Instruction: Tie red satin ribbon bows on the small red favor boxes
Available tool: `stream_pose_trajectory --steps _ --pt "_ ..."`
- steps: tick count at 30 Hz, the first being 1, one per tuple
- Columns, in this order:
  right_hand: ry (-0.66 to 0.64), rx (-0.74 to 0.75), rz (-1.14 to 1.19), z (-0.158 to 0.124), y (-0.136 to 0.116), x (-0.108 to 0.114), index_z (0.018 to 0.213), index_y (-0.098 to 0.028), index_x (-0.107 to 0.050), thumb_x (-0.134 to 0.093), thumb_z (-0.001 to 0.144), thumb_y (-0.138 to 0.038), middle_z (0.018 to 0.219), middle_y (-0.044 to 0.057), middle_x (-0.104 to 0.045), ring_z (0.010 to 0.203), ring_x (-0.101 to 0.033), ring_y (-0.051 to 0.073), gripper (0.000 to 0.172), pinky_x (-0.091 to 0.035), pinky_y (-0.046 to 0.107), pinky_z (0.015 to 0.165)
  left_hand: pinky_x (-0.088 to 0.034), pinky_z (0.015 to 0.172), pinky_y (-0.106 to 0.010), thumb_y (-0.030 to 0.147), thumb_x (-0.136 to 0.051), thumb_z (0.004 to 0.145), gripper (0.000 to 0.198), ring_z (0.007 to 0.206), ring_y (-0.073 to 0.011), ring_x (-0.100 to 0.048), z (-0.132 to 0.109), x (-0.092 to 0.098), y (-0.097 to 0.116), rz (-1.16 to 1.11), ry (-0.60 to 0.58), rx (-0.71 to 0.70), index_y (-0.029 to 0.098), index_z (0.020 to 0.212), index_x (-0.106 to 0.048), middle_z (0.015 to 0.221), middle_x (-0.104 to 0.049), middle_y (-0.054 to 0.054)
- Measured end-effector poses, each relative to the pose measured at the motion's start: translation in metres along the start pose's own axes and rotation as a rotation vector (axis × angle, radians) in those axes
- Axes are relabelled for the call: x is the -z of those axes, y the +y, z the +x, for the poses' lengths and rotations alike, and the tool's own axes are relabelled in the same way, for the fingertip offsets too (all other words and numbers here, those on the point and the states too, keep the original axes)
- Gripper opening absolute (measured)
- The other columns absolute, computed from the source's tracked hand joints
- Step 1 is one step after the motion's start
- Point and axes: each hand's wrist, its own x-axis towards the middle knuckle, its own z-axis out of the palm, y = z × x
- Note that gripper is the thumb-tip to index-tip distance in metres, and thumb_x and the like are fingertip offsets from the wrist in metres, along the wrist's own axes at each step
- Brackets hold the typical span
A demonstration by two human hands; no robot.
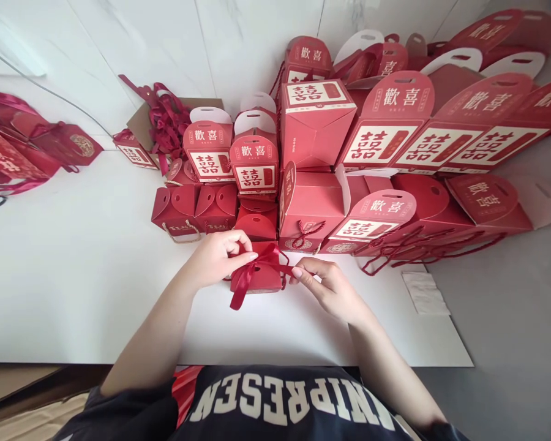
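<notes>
A small red gift box [262, 279] sits on the white table close in front of me. Across its top lies a dark red satin ribbon [243, 286], looped into a bow with one tail hanging down the front. My left hand [220, 257] pinches the ribbon at the upper left of the box. Right of the box, my right hand [327, 286] grips the other end of the ribbon between thumb and fingers, drawn out sideways. Thin dark red cord handles show at the box's sides. The ribbon's crossing point is partly covered by my left fingers.
Behind the box stand small red boxes [174, 205] and stacked red boxes with white labels [319, 190]. An open carton [202, 103] holds tangled ribbons [168, 116]. More red boxes [22, 147] lie far left. A white tissue [425, 293] rests near the table's right edge.
</notes>
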Motion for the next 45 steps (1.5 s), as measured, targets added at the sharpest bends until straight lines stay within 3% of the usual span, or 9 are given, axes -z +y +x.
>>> stream_pose_trajectory --steps 6,12,18,28,34,36,39,45 --pt "-0.033 0.033 -0.001 -0.004 -0.001 -0.002 0.079 -0.019 -0.063 -0.048 0.101 -0.037 0.079 0.000 -0.065 0.074 -0.059 0.013 0.032 -0.042 0.023 0.071 -0.041 0.044 -0.019 0.049 -0.059 0.087 0.030 0.044 -0.0104 -0.054 0.003 0.001 0.000 -0.054 -0.026 0.061 0.019 0.084 -0.060 0.056 -0.062 0.004" --pt "-0.016 0.033 -0.023 -0.008 -0.003 -0.004 0.078 -0.019 -0.062 -0.048 0.101 -0.037 0.076 0.000 -0.065 0.071 -0.058 0.014 0.032 -0.042 0.024 0.069 -0.039 0.045 -0.018 0.050 -0.070 0.078 0.034 0.045 -0.0097 -0.053 0.003 0.002 0.000 0.005 -0.020 0.011 0.017 0.075 -0.060 0.054 -0.062 0.003" --pt "-0.155 0.054 -0.102 -0.021 -0.002 -0.011 0.080 -0.020 -0.061 -0.043 0.103 -0.037 0.078 0.003 -0.062 0.071 -0.056 0.016 0.034 -0.042 0.027 0.070 -0.036 0.044 -0.019 0.049 -0.067 0.080 0.034 0.043 -0.0090 -0.049 0.004 0.000 -0.001 0.040 -0.005 0.000 0.016 0.071 -0.062 0.051 -0.056 0.004" --pt "-0.251 -0.066 0.163 -0.030 0.013 -0.036 0.082 -0.017 -0.064 -0.040 0.103 -0.043 0.080 0.003 -0.066 0.074 -0.060 0.015 0.041 -0.046 0.024 0.073 -0.031 0.050 -0.020 0.042 -0.069 0.079 0.029 0.049 -0.0080 -0.043 0.004 -0.002 0.001 0.151 0.051 -0.061 0.017 0.067 -0.061 0.051 -0.051 0.005" --pt "-0.372 0.008 -0.127 -0.032 0.014 -0.014 0.086 -0.019 -0.068 -0.048 0.101 -0.034 0.085 0.004 -0.069 0.079 -0.064 0.018 0.029 -0.046 0.028 0.074 -0.034 0.048 -0.020 0.048 -0.054 0.090 0.036 0.049 -0.0094 -0.049 0.003 -0.001 0.002 0.029 0.010 -0.006 0.017 0.072 -0.058 0.055 -0.056 0.003" --pt "-0.338 0.004 -0.233 -0.030 0.009 0.000 0.091 -0.021 -0.069 -0.049 0.100 -0.030 0.090 0.004 -0.071 0.081 -0.064 0.019 0.023 -0.046 0.030 0.074 -0.036 0.048 -0.020 0.050 -0.055 0.090 0.037 0.051 -0.0102 -0.052 0.003 0.001 0.002 0.011 -0.013 -0.016 0.017 0.074 -0.060 0.057 -0.060 0.002" --pt "-0.157 -0.005 -0.269 -0.022 -0.002 0.015 0.096 -0.023 -0.067 -0.046 0.101 -0.029 0.095 0.005 -0.071 0.084 -0.065 0.020 0.022 -0.048 0.031 0.077 -0.038 0.049 -0.021 0.051 -0.066 0.081 0.034 0.052 -0.0114 -0.055 0.003 0.004 0.000 0.007 -0.056 -0.046 0.017 0.079 -0.064 0.059 -0.063 0.001" --pt "-0.001 0.156 -0.208 0.002 -0.014 0.004 0.104 -0.023 -0.063 -0.047 0.101 -0.027 0.101 0.008 -0.068 0.088 -0.065 0.021 0.017 -0.052 0.034 0.081 -0.043 0.055 -0.022 0.045 -0.075 0.075 0.029 0.055 -0.0128 -0.061 0.003 0.007 -0.004 -0.046 -0.139 -0.071 0.018 0.080 -0.065 0.061 -0.067 0.000"
